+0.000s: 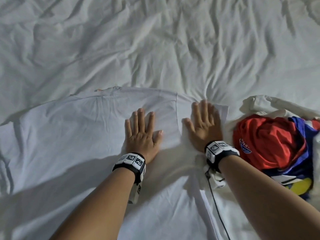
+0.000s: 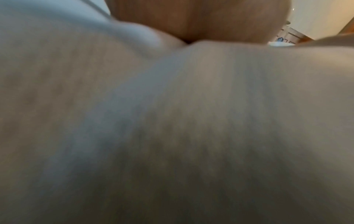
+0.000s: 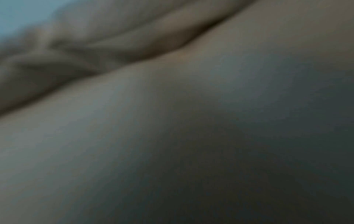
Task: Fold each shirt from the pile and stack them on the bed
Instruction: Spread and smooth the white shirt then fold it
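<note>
A white shirt (image 1: 72,135) lies spread flat across the near part of the bed. My left hand (image 1: 142,125) presses palm-down on it, fingers straight and spread. Just to the right, my right hand (image 1: 203,122) lies flat on the shirt's sleeve end, fingers straight. To the right sits the pile of shirts (image 1: 270,144), with a red one on top, blue and yellow ones beneath and a cream one behind. Both wrist views are blurred and show only close white cloth (image 2: 172,121), with the heel of my left hand at the top of the left wrist view.
The bed's wrinkled white sheet (image 1: 155,40) stretches away beyond the shirt. A thin black cable (image 1: 218,210) hangs from my right wristband over the shirt's near part.
</note>
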`<action>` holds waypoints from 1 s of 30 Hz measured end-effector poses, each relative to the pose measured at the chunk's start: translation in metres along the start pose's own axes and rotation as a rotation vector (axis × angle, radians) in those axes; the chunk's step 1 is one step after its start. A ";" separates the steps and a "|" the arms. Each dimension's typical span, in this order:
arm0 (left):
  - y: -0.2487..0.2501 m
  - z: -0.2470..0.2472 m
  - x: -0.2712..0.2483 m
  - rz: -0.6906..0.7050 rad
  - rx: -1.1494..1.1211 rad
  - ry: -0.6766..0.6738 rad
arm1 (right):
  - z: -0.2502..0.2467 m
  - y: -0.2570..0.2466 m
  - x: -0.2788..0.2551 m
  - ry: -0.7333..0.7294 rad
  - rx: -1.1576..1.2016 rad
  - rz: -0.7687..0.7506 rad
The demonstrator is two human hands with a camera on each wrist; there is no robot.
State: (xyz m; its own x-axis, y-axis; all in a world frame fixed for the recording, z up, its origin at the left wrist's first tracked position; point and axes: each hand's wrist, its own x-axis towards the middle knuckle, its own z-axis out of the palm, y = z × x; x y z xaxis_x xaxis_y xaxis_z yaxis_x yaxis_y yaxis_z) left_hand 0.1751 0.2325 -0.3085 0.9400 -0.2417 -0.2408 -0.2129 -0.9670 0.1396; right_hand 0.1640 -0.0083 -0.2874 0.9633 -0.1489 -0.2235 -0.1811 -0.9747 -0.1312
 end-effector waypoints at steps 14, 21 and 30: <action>0.007 -0.016 -0.003 -0.019 0.006 -0.103 | 0.012 -0.003 -0.067 -0.030 0.082 0.079; 0.002 -0.048 -0.005 0.044 -0.181 -0.205 | -0.018 -0.005 -0.067 -0.014 0.060 0.113; -0.132 -0.110 -0.076 -0.296 -0.370 0.229 | -0.023 -0.166 -0.081 -0.029 0.204 -0.245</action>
State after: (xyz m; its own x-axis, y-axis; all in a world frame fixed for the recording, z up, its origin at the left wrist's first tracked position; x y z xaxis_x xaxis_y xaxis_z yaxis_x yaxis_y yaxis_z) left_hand 0.1612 0.3873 -0.2031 0.9886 0.1013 -0.1111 0.1402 -0.8886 0.4368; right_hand 0.1205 0.1621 -0.2253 0.9777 0.0942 -0.1879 0.0173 -0.9269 -0.3748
